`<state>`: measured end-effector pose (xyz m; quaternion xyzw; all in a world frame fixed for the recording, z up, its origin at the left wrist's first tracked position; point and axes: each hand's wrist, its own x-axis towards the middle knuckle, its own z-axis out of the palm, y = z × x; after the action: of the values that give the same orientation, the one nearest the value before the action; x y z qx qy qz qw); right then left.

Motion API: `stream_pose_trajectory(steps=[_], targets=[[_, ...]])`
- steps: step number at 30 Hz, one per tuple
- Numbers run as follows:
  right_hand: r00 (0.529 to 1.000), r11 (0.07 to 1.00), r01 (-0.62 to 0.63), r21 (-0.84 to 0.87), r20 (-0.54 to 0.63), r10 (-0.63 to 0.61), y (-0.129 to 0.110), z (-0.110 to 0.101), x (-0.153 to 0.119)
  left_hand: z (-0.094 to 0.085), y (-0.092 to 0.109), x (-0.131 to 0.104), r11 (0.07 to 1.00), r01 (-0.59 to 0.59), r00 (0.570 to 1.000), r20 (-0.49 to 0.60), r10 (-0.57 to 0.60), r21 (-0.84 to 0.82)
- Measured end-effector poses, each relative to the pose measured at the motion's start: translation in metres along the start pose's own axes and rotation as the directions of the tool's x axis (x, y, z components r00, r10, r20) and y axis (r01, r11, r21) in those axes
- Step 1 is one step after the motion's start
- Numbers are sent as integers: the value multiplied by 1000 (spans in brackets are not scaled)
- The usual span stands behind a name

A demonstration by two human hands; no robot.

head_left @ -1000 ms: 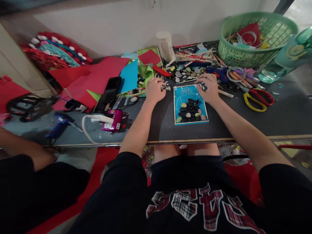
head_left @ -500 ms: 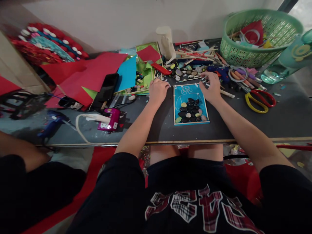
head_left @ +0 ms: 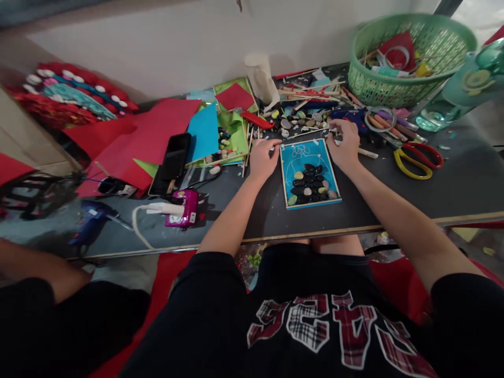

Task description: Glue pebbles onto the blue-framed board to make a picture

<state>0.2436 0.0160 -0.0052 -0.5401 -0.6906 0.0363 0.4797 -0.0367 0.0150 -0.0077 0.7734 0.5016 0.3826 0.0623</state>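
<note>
Edging the blue panel, pale strips; inside, glossy stones.

The desk here is dark grey. Toward its front edge there's a bright blue board with a pale rim, a white line drawing and mostly black stones, some yellow or pinkish. By the back right corner, a green basket. The black shirt carries plaid numbers, maroon and black-and-white.
</note>
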Motion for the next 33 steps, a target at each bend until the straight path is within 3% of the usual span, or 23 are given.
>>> stream_pose_trajectory(steps=[6, 10, 18, 20, 25, 30, 33], targets=[[996, 1000, -1, 21, -85, 3, 9, 3, 6, 1, -4, 5, 1000, -3, 997, 79, 3, 1], [983, 987, -24, 160, -178, 53, 17, 9, 10, 1, -7, 6, 1000, 16, 998, 65, -16, -4], [968, 976, 4, 220, -247, 52, 11, 7, 9, -4, -19, 11, 996, 83, 997, 0, -83, -28], [970, 974, 4, 227, -239, 52, 11, 7, 10, -4, -23, 12, 996, 82, 997, -10, -83, -38], [982, 961, -10, 277, -177, 61, 14, 9, 9, -5, -20, 15, 996, -50, 995, 80, 56, -67], [964, 967, -90, 239, -224, 145, 16, 12, 11, -7, -13, 17, 997, -51, 993, 105, 57, -57], [972, 980, -79, 181, -206, 116, 20, 12, 12, -6, -12, 17, 997, -59, 993, 98, 63, -46]])
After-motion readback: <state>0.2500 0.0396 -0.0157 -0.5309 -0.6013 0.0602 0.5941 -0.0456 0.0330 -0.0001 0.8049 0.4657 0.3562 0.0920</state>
